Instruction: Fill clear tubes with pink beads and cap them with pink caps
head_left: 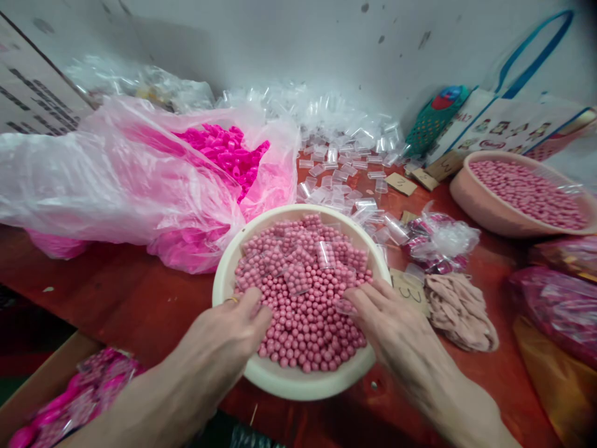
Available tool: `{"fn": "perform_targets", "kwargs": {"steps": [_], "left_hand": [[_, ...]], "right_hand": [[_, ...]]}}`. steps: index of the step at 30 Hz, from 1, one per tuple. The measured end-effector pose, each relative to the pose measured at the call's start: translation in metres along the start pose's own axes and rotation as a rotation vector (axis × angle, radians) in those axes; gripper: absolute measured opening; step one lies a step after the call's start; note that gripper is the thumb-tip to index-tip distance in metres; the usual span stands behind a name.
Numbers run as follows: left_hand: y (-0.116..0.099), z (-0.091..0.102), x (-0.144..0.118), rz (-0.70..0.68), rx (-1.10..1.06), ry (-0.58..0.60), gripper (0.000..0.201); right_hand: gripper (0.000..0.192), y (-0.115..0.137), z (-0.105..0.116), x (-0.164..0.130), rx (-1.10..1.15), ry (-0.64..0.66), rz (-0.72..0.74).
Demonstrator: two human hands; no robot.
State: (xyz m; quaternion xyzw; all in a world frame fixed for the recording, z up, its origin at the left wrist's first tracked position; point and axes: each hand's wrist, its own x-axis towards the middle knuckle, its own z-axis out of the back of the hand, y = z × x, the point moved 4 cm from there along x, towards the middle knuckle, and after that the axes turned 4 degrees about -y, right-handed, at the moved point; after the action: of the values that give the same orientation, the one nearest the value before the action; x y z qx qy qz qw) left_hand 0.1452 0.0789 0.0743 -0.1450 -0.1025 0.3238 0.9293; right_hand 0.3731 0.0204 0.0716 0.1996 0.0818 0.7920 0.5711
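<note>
A cream bowl (224,274) in front of me is heaped with small pink beads (308,317), with several clear plastic tubes (325,254) lying on top. My left hand (237,326) rests on the beads at the bowl's near-left side, fingers curled down into them. My right hand (389,323) lies on the beads at the near-right side, fingertips on a clear tube (344,306) half buried there. Whether either hand grips anything is hidden by the fingers.
A big clear bag of bright pink caps (224,152) lies at the left. Loose clear tubes (336,162) pile at the back. A second bowl of pink beads (527,193) stands at the right. A beige cloth (459,311), paper tags and filled bags lie on the red table (140,298).
</note>
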Motion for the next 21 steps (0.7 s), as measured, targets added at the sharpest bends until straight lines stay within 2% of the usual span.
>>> {"fn": "perform_targets", "kwargs": {"steps": [3,5,8,11,14,18,21], "left_hand": [[-0.008,-0.013,-0.011,-0.197,0.049,0.081,0.058],[-0.008,-0.021,-0.009,-0.244,0.041,0.099,0.056],[-0.001,-0.03,0.007,-0.162,-0.041,0.113,0.034],[0.002,-0.034,0.029,-0.04,-0.143,0.197,0.015],[-0.002,-0.029,0.042,0.025,-0.226,0.261,0.017],[-0.005,-0.02,0.043,0.061,-0.266,0.229,0.02],[-0.003,-0.018,0.041,0.106,-0.32,0.167,0.018]], "right_hand": [[0.049,0.014,-0.003,-0.015,-0.091,-0.052,0.147],[0.051,0.016,-0.01,-0.019,-0.058,-0.022,0.144],[0.03,0.012,-0.021,-0.009,0.055,0.115,0.105],[0.01,0.006,-0.02,0.01,0.055,0.195,0.033],[0.012,0.007,-0.01,0.022,-0.017,0.191,0.002],[0.016,0.015,0.005,0.014,-0.055,0.093,0.084],[0.041,0.016,0.011,-0.006,-0.044,-0.002,0.175]]}}
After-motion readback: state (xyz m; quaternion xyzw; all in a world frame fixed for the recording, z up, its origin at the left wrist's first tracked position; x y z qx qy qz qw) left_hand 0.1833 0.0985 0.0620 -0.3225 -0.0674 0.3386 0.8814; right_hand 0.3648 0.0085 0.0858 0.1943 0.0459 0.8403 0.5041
